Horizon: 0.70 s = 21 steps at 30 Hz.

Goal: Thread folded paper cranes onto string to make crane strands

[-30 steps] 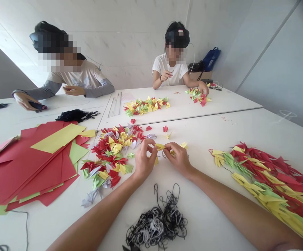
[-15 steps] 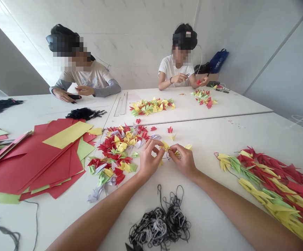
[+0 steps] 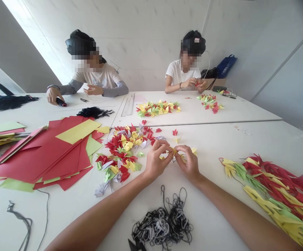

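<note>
Inspecting the head view: the left hand (image 3: 156, 162) and right hand (image 3: 189, 164) each hold a narrow pinching grip on a yellow paper crane (image 3: 174, 151), just right of the crane heap (image 3: 125, 150). Risk: a slip could lose it among the heap, or the black thread tangle (image 3: 162, 223) nearer the person could snag. Far beyond the heap, a blue bag (image 3: 226, 66) stands by a cardboard box (image 3: 215, 82); contents cannot be told.

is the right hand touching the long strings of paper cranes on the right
Apart. The head view shows the right hand held over the white table, with table surface showing between it and the strings of paper cranes.
</note>
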Each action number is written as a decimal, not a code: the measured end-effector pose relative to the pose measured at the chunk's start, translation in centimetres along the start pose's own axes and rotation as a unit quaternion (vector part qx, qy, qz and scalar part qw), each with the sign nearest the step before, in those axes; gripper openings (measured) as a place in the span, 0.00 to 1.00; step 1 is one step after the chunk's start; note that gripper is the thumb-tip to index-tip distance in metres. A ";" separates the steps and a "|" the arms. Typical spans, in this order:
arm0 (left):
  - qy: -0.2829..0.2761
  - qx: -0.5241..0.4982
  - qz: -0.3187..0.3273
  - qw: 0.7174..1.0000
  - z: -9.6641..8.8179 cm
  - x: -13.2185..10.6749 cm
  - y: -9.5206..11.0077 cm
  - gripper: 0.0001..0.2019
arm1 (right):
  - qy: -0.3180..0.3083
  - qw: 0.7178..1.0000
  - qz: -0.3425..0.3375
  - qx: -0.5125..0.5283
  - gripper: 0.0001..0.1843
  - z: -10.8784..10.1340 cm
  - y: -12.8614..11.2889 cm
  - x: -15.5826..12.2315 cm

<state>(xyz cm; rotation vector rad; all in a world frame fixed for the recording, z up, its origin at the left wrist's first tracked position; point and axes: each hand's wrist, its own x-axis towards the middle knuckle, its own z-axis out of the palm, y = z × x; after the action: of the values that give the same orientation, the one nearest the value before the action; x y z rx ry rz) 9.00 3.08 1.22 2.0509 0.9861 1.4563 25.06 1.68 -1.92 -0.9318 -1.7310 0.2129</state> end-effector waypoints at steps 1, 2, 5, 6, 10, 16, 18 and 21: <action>0.007 0.000 0.003 1.000 -0.1 0.1 0.1 0.03 | 0.002 1.000 -0.009 -0.005 0.07 0.0 -0.1 0.0; 0.019 -0.002 0.003 1.000 -0.3 0.2 0.2 0.04 | 0.005 1.000 -0.011 -0.010 0.07 0.1 -0.2 0.1; 0.066 -0.043 -0.025 0.997 -1.1 1.1 0.9 0.05 | 0.008 1.000 -0.001 -0.024 0.07 0.3 -0.2 0.1; 0.082 -0.068 -0.042 0.993 -1.6 1.5 1.3 0.05 | 0.010 1.000 0.003 -0.029 0.07 0.4 -0.1 0.2; 0.140 -0.168 -0.064 0.974 -3.9 3.6 2.9 0.07 | 0.004 0.998 -0.001 -0.060 0.07 0.5 0.5 0.2; 0.221 -0.193 0.051 0.955 -8.3 6.6 5.3 0.06 | -0.003 0.996 0.013 -0.092 0.06 0.4 1.0 0.4; 0.235 -0.200 0.073 0.948 -9.6 7.2 6.1 0.05 | 0.004 0.995 0.022 -0.097 0.06 0.4 1.0 0.4; 0.252 -0.201 0.096 0.942 -11.2 7.6 7.4 0.06 | 0.020 0.994 0.040 -0.099 0.06 0.4 1.0 0.5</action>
<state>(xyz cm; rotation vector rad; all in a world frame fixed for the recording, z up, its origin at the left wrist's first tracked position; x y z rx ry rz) 2.22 3.50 15.05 1.5420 0.5931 2.1486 25.18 2.79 -2.29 -1.1435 -1.7020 0.0743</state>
